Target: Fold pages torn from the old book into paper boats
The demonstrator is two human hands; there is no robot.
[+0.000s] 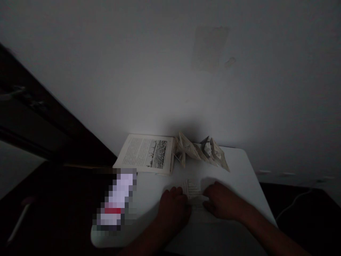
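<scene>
A small sheet of printed paper [194,190] lies on the white table between my hands, its far end raised or folded over. My left hand [175,206], its fingers curled, is closed at the sheet's left edge. At the right edge, my right hand [220,200] has its finger and thumb bent in on the paper. The fingertips of both hands are dim and partly hidden. Behind them stands a row of folded paper pieces [190,149] made from printed pages, with pointed corners.
To the left of the folded pieces lies an open-faced book [144,153] with text and a picture. A lit, blurred-out screen [117,197] is at the left side of the table [149,199]. The wall [133,78] rises directly behind. A cable [294,201] runs on the right.
</scene>
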